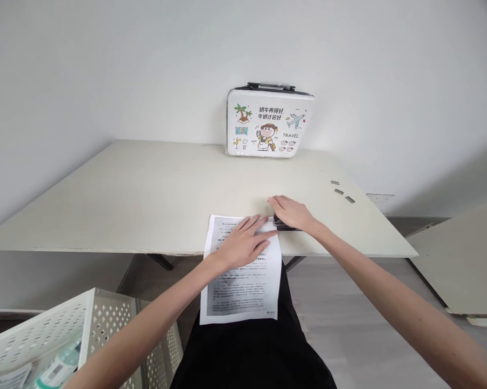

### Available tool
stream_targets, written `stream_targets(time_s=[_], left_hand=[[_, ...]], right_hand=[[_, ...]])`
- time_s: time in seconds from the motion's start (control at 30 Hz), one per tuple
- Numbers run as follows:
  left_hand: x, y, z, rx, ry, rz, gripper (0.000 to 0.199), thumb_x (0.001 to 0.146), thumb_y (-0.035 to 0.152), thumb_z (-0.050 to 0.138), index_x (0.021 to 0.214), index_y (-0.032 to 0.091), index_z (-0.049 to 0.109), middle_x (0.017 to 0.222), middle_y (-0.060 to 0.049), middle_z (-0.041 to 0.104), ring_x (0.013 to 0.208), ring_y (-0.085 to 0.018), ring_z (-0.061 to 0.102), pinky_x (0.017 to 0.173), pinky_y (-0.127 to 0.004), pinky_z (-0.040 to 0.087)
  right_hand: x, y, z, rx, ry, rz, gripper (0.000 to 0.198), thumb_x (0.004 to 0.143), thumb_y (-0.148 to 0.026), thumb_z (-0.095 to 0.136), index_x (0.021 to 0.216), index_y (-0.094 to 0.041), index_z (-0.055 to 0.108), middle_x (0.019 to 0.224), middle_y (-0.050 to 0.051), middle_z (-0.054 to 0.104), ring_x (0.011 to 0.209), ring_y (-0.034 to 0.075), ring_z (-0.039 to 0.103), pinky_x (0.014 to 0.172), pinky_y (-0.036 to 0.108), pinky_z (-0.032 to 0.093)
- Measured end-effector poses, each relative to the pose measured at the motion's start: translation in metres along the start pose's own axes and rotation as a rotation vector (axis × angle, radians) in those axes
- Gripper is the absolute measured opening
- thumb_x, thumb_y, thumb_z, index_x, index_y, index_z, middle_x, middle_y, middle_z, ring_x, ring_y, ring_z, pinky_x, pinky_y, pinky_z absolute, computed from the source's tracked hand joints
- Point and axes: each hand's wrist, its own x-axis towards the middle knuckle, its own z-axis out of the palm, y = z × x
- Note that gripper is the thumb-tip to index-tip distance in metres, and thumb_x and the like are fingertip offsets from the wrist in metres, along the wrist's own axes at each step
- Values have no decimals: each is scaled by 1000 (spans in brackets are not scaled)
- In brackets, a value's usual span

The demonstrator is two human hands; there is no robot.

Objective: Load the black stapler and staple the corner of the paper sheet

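A printed sheet of paper (243,294) lies partly on the table and hangs over its front edge toward my lap. My left hand (243,243) rests flat on its upper part, fingers spread. Just to the right, my right hand (292,212) is closed over the top of a black stapler (286,227), which sits at the paper's upper right corner. The hand hides most of the stapler. Whether more sheets lie under the top one, I cannot tell.
Several strips of staples (339,192) lie on the table (146,189) at the right. A white case with cartoon prints (267,127) stands at the back against the wall. A white perforated basket (105,319) with a bottle (60,364) in it stands at lower left.
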Motion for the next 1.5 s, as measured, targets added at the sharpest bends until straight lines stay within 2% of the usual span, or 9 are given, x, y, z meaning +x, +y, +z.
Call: stream_targets(time_s=[0.37, 0.7, 0.97, 1.5], left_hand=[[0, -1, 0, 3, -5, 12, 47, 113, 45, 29, 153, 35, 52, 173, 1, 27, 160, -27, 22, 131, -50, 19], [-1, 0, 1, 35, -15, 10, 48, 113, 45, 29, 153, 35, 52, 171, 0, 31, 160, -26, 24, 131, -50, 20], [-2, -2, 0, 35, -25, 13, 48, 113, 45, 29, 155, 35, 50, 173, 1, 27, 160, -26, 22, 131, -49, 20], [-1, 0, -1, 40, -14, 15, 48, 113, 45, 27, 155, 35, 49, 172, 0, 29, 160, -25, 21, 130, -51, 20]], right_hand=[[-1, -1, -2, -43, -23, -22, 52, 109, -46, 16, 124, -26, 62, 139, 10, 66, 128, 30, 61, 105, 48, 46], [0, -3, 2, -53, -29, -10, 51, 109, -44, 18, 127, -27, 62, 144, 9, 63, 131, 30, 59, 105, 49, 46], [3, 6, 0, 41, -17, 25, 57, 109, -49, 15, 128, -29, 65, 146, 5, 64, 133, 29, 58, 105, 45, 46], [2, 1, 0, -5, -36, 5, 56, 109, -50, 15, 125, -26, 63, 145, 9, 63, 132, 29, 58, 107, 49, 46]])
